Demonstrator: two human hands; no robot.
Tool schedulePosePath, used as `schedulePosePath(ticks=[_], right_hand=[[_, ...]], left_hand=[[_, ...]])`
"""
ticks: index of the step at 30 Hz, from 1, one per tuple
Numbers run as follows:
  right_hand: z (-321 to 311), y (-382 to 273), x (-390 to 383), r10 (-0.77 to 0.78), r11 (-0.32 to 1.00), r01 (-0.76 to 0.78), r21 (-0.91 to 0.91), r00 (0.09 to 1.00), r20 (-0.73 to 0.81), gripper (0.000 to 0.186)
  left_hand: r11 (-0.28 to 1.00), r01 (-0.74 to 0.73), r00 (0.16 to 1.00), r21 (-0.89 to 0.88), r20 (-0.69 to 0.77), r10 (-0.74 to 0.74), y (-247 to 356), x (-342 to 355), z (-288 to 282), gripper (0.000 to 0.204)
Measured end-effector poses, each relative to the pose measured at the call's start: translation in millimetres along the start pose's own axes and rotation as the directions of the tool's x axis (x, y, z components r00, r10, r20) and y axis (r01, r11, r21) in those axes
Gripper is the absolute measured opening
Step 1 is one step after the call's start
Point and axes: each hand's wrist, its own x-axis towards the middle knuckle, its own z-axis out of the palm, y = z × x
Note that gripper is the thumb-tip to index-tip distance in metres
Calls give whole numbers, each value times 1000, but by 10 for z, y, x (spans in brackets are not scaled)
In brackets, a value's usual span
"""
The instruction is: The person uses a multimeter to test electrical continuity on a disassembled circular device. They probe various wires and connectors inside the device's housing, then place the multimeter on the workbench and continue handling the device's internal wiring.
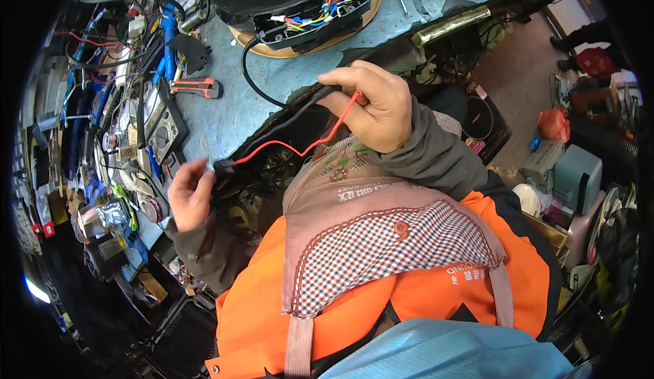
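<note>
1. Fingers of the left hand (191, 195) are pinched shut on a small black plug (225, 168), held just off the bench edge (204, 148), over the dark gap below it.
2. Left of that hand, the bench is crowded with tools, wires and a meter (158, 121); little free surface lies there.
3. From the plug a red lead (300, 148) and a black lead (286, 116) run up and right, hanging along the bench's front edge.
4. Bare blue bench (231, 106) lies between the two hands, with an orange-handled cutter (197, 87) near its left side and a black cable (252, 79) curving across it.
5. Further up sits a round tray (300, 46) carrying an opened black housing (306, 7) with coloured wires, well apart from both hands.
6. The right hand (375, 106) is closed around both leads, fingers curled, at the bench's front edge above the checked apron (388, 243).
7. Right of that hand the floor is cluttered with boxes and bags.
</note>
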Motion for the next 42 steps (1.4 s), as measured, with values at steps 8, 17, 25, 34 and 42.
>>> schedulePosePath(ticks=[8,17,25,34,42], right_hand=[[359,-117,255,0,978,12,209,998,-56,20],[510,-397,229,43,887,-56,458,998,39,15],[253,-278,115,-74,971,77,227,997,-22,16],[119,-193,57,18,935,-5,355,999,-31,17],[-73,-281,66,133,925,-93,367,988,-84,22]], left_hand=[[972,-222,975,-72,7,223,670,-212,25,25],[824,-514,833,-237,93,546,1322,79,848,67],[666,-737,624,-113,263,736,1498,359,1019,49],[824,-430,677,-369,472,565,1461,513,1133,56],[563,-822,520,-83,293,803,1815,531,1510,28]])
